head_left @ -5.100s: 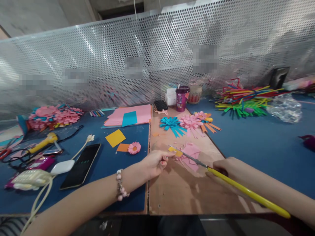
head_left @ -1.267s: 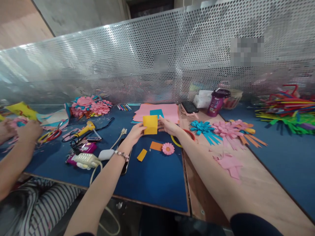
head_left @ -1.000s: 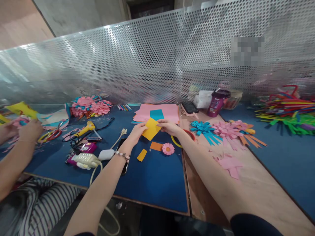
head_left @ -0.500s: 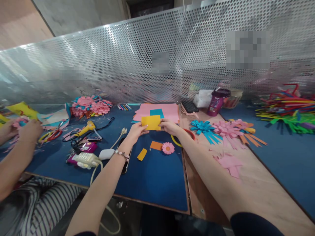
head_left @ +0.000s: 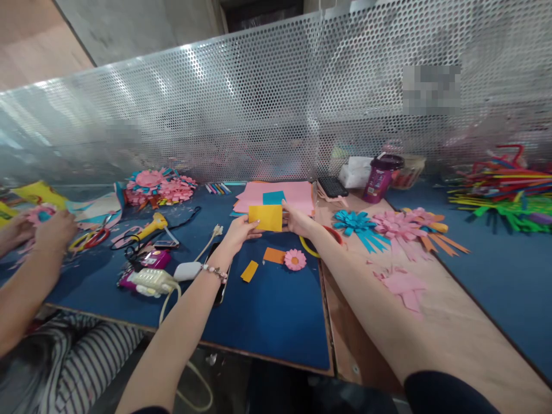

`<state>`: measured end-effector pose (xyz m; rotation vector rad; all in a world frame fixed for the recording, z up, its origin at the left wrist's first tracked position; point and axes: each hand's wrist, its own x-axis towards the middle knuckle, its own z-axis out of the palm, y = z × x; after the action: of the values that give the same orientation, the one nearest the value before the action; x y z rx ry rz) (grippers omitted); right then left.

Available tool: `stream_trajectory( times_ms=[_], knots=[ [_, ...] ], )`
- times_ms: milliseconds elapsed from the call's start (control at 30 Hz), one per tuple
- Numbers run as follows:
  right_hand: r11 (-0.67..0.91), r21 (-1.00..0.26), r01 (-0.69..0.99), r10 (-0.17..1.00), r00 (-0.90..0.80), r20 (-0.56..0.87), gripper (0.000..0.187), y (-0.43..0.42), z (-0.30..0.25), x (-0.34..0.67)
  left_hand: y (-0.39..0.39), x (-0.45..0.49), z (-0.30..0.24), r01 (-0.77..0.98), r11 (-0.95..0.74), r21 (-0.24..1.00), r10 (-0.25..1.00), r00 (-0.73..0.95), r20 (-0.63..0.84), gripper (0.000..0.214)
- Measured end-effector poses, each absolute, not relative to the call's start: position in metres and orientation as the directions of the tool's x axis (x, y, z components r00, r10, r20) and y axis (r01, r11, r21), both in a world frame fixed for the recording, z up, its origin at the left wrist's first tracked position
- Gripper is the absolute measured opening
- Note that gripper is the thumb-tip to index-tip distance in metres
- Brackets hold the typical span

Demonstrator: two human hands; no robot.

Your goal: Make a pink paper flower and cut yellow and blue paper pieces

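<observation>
While the left hand (head_left: 242, 231) pinches the left end of a yellow paper (head_left: 265, 218), the right hand (head_left: 298, 221) takes the right end, so the sheet hangs level above the table between them. One left fingertip rests on its face; on the right, a finger pokes up by the far corner, and the rest of that grip is too hidden for me to tell how it sits. Both grips look narrow, with only thin paper between the fingers.

A second ago the sheet stood on one corner like a diamond; now its long side runs straight across, left to right. The scissors (head_left: 307, 249), which the right hand was cutting with a few seconds back, lie partly hidden by the right forearm. To my eye, the work has gone from cutting to squaring up this piece, which seems to have no fresh cut begun in it.

Nearer than the paper, a small yellow strip (head_left: 249, 271) lies loose on the blue table (head_left: 276, 328), well apart from an orange scrap (head_left: 273, 255) that meets a pink paper flower (head_left: 295, 260). Just beyond the hands, a blue square (head_left: 274, 198) sits on a stack of pink sheets (head_left: 301, 196).

Farther out, a phone (head_left: 220, 294) shows under the left forearm, blue and pink bows (head_left: 399, 226) lie to the right, and at far left a neighbour's hand (head_left: 55, 231) is busy with another flower (head_left: 41, 214).
</observation>
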<state>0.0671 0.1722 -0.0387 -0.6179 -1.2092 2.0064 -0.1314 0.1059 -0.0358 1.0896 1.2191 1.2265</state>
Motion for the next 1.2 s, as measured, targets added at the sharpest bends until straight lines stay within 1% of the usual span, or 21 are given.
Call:
stream_trajectory(
  times_ms=[133,300,367,500,567,800,967,1200],
  knots=[
    [-0.320,-0.892,-0.319,0.755,-0.655,-0.036,0.041,0.168,-0.035,0.068,0.104,-0.130,-0.032,-0.076,0.065,0.995,0.996,-0.058,-0.070,0.033],
    [-0.317,-0.899,-0.303,0.749,-0.662,-0.040,0.038,0.167,-0.034,0.068,0.103,-0.129,-0.030,-0.080,0.072,0.994,0.993,-0.082,-0.079,0.030],
    [-0.311,-0.902,-0.300,0.753,-0.657,-0.041,0.033,0.167,-0.035,0.068,0.103,-0.129,-0.029,-0.083,0.070,0.994,0.992,-0.097,-0.078,0.030],
    [-0.278,-0.911,-0.305,0.763,-0.646,-0.017,0.016,0.169,-0.038,0.068,0.103,-0.128,-0.028,-0.089,0.068,0.994,0.990,-0.118,-0.078,0.030],
    [-0.253,-0.918,-0.306,0.763,-0.646,0.004,0.012,0.171,-0.041,0.067,0.102,-0.128,-0.027,-0.093,0.066,0.994,0.989,-0.125,-0.077,0.029],
    [-0.187,-0.952,-0.241,0.695,-0.718,0.045,0.032,0.173,-0.049,0.066,0.102,-0.128,-0.026,-0.115,0.054,0.992,0.987,-0.145,-0.070,0.032],
    [-0.161,-0.963,-0.216,0.658,-0.751,0.058,0.037,0.172,-0.049,0.066,0.103,-0.128,-0.025,-0.114,0.040,0.993,0.987,-0.151,-0.057,0.031],
    [-0.147,-0.967,-0.208,0.653,-0.755,0.063,0.040,0.171,-0.050,0.065,0.102,-0.127,-0.027,-0.074,0.055,0.996,0.992,-0.106,-0.062,0.031]
  ],
)
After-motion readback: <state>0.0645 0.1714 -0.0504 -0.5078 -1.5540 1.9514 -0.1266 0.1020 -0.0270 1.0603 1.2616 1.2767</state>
